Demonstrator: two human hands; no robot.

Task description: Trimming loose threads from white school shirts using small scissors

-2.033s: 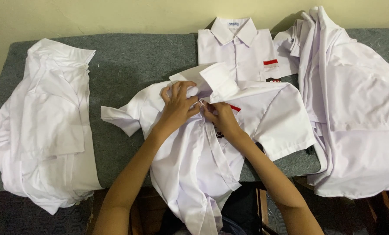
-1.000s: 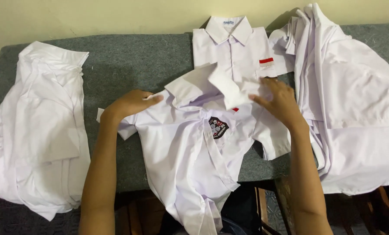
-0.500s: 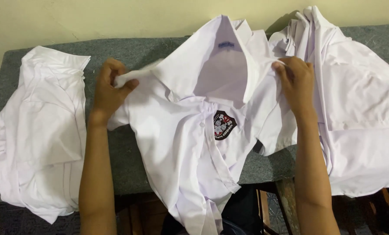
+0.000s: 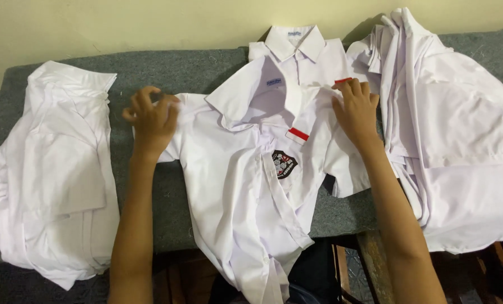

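A white short-sleeved shirt (image 4: 234, 169) with a dark chest badge and a small red-and-white patch lies face up in the middle of the grey padded table (image 4: 167, 73). Its lower part hangs over the near edge. My left hand (image 4: 150, 118) grips its left shoulder and sleeve. My right hand (image 4: 357, 110) presses and pinches its right shoulder by the collar. A folded white shirt (image 4: 305, 53) with its collar up lies just behind, partly covered.
A loose stack of white shirts (image 4: 48, 174) lies at the left end of the table. A bigger heap of white shirts (image 4: 459, 129) covers the right end. A yellowish wall runs behind. Wooden legs and dark cloth show under the near edge.
My hands left the shirt's front, took it by both shoulders, lifted it up and laid it back down flat, a little farther back on the table.
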